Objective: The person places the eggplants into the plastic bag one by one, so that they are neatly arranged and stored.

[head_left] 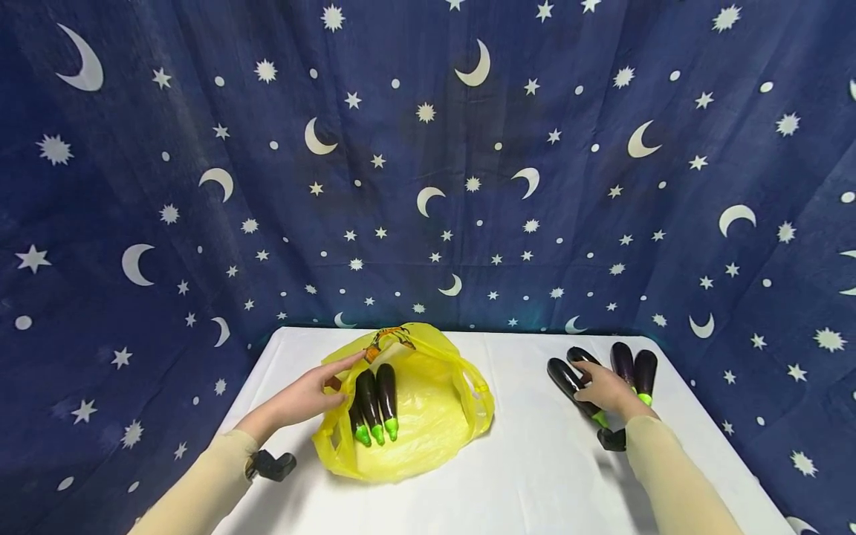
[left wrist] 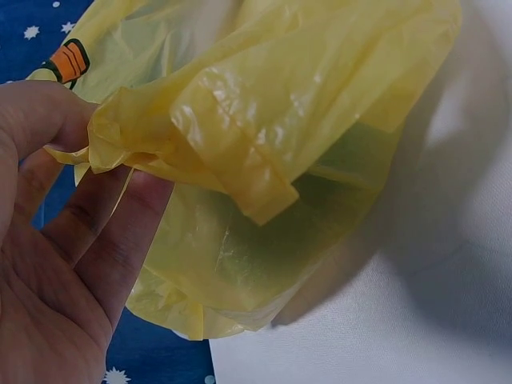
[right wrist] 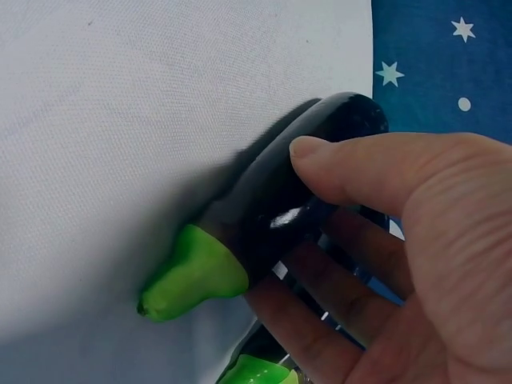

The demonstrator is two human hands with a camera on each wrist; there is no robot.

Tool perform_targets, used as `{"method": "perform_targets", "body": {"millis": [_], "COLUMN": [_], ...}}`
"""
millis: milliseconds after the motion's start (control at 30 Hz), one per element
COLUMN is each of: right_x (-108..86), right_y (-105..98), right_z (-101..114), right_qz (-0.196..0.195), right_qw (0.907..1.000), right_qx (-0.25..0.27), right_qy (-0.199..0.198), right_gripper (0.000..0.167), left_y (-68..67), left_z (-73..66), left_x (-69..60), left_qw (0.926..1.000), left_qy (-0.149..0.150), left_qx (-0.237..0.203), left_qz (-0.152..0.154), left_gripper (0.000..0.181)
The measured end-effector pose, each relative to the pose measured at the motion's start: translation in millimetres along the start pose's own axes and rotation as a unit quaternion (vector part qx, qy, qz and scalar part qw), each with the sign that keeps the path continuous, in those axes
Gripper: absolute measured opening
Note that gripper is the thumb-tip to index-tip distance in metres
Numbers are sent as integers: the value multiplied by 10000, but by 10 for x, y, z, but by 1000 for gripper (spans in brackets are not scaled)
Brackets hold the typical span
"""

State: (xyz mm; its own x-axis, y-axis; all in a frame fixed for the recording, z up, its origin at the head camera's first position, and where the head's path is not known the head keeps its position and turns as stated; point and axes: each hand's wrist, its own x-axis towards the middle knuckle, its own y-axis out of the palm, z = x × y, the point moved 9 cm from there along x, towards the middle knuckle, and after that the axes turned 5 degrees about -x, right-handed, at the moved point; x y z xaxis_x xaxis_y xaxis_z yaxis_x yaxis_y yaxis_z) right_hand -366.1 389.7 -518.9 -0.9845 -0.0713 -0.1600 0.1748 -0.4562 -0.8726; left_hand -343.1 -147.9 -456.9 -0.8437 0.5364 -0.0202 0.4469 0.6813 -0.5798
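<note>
A yellow plastic bag (head_left: pixel 428 446) lies opened on the white table, with several eggplants (head_left: pixel 386 394) side by side inside its left part. The left hand (head_left: pixel 310 394) pinches the bag's left rim; the left wrist view shows thumb and fingers on the bunched yellow film (left wrist: pixel 232 120). Over at the right, the right hand (head_left: pixel 605 390) has its thumb on one side of a dark eggplant (head_left: pixel 565 377) and its fingers on the other. That eggplant (right wrist: pixel 264 192) shows its green stem end toward the lower left in the right wrist view.
Beside the right hand lie another eggplant (head_left: pixel 580 355) and, further right, two more, one of them (head_left: pixel 646 371) near the table's right edge. A blue curtain (head_left: pixel 468 245) with moons and stars hangs behind the white table (head_left: pixel 521 446).
</note>
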Motion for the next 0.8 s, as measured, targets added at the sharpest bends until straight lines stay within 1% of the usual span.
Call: {"method": "perform_targets", "body": {"millis": [100,233,367,467,567,800], "right_x": [-20,-44,-60,-60,-61,-78], "right_y": [30,26,25,50,73,82], "right_z": [24,70,80,57,39,39], "right_qz": [9,-7,33,146,230,338], "right_qw": [10000,9996,9987,9979,9975,9962], "right_qx": [81,208,447,608,660,805], "right_qy": [-25,-173,-262,-185,-96,-45], "right_gripper": [75,74,73,74,74,74], "left_y": [17,14,13,20,23,15], "left_z": [8,-5,-5,-8,-16,-3], "left_x": [-19,-17,-10,-9,-10,4], "left_qw": [10000,10000,10000,10000,9999,10000], "left_qy": [26,40,40,65,112,28], "left_qx": [-26,-35,3,11,11,37], "left_qz": [15,31,40,52,59,27], "left_gripper": [77,77,77,77,77,78]}}
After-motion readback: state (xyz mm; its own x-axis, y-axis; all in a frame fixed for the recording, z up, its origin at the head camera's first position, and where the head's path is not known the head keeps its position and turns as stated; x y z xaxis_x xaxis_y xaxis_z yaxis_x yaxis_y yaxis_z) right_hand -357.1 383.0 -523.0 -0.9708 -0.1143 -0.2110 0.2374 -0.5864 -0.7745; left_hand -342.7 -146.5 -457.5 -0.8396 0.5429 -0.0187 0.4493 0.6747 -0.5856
